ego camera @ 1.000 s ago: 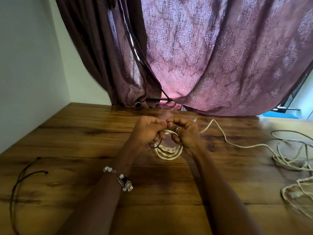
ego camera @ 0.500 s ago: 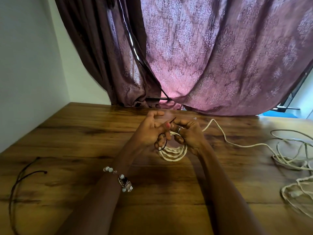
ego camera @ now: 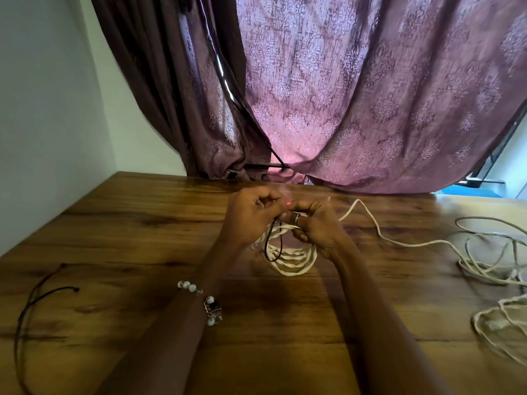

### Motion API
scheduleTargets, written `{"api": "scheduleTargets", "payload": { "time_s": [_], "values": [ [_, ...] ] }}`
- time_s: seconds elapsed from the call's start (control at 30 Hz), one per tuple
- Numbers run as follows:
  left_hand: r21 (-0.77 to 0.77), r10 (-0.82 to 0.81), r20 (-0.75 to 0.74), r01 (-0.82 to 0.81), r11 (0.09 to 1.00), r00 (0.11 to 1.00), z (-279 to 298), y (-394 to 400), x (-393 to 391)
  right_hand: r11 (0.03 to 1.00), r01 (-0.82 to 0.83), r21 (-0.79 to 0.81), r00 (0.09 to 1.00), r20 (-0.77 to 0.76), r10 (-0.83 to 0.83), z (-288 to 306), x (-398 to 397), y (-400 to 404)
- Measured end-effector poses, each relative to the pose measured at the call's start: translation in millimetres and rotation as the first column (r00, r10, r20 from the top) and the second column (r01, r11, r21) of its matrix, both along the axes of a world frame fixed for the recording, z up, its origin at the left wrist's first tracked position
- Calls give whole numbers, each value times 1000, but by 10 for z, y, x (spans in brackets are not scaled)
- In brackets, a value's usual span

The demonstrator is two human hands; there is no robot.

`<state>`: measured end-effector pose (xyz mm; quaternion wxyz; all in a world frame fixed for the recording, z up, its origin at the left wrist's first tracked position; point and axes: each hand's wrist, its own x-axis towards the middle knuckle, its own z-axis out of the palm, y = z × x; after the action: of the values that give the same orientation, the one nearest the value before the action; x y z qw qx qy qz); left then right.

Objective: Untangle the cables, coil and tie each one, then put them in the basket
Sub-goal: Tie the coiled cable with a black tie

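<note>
A white cable coil (ego camera: 293,259) hangs in several loops just above the wooden table (ego camera: 142,223), held between both hands at the table's middle. My left hand (ego camera: 251,218) and my right hand (ego camera: 316,226) meet fingertip to fingertip over the coil's top. A thin black tie (ego camera: 273,246) loops down across the coil from the fingers of both hands. The coil's free end (ego camera: 370,223) trails right towards a tangle of white and grey cables (ego camera: 490,266). No basket is in view.
Thin black ties (ego camera: 37,303) lie at the table's left edge. More loose white cable (ego camera: 502,323) sits at the right edge. A purple curtain (ego camera: 342,95) hangs behind the table, and a pale wall bounds the left side.
My left hand's fingers, spread half a second ago, have curled back in against my right hand's fingers. The black tie loop now hangs lower across the coil.
</note>
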<state>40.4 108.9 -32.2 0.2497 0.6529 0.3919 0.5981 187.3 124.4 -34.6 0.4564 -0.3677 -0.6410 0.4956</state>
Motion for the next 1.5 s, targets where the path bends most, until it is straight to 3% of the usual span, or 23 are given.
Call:
{"api": "scheduleTargets", "payload": {
  "time_s": [0.07, 0.13, 0.23, 0.33, 0.43, 0.53, 0.63, 0.73, 0.83, 0.9, 1.03, 1.13, 1.37, 1.5],
  "values": [
    [-15, 1, 73, 0, 1000, 997, 23, -20, 22, 1000, -5, -12, 1000, -11, 5, -4, 20, -29],
    [-64, 37, 239, -23, 998, 970, 49, -17, -9, 1000, -18, -9, 1000, -6, 18, 34, 5, -75],
    [-140, 160, 488, -104, 985, 858, 153, 32, -190, 997, -71, -15, 997, 20, 71, 64, 28, -96],
    [-188, 273, 669, -199, 962, 691, 224, 87, -453, 991, -129, -32, 990, 45, 131, 57, 58, -77],
    [-263, 320, 774, -182, 947, 547, 207, 116, -545, 987, -155, -43, 983, 97, 158, 65, 44, -86],
    [-319, 328, 802, -107, 942, 498, 147, 149, -513, 986, -158, -56, 984, 71, 161, 41, 40, -70],
    [-390, 273, 741, 64, 919, 613, 111, 147, -465, 992, -96, -84, 994, -56, 91, 7, 84, -20],
    [-462, 58, 516, 221, 859, 854, 38, 94, -321, 994, -21, -109, 992, -127, 7, -7, 92, 10],
    [-337, -93, 312, 202, 919, 945, -42, 84, -117, 993, 10, -117, 989, -147, -27, -13, 66, 19],
    [-197, -37, 193, 76, 977, 980, -72, 101, -33, 994, 12, -108, 989, -146, -28, -11, 48, 15],
    [-25, 186, 51, -185, 982, 981, -114, 101, 5, 998, 17, -55, 998, -60, -20, 20, -9, -38],
    [-7, 345, 78, -345, 938, 935, -106, 121, -67, 997, -25, -67, 999, -35, 22, 31, -73, -65],
    [21, 470, 80, -473, 881, 879, -5, 52, -87, 987, -83, -134, 997, -8, 83, 118, -136, -138],
    [-120, 366, 191, -348, 930, 911, -15, 140, -108, 995, -81, -51, 995, 54, 84, 123, -187, -154]
  ]
}}
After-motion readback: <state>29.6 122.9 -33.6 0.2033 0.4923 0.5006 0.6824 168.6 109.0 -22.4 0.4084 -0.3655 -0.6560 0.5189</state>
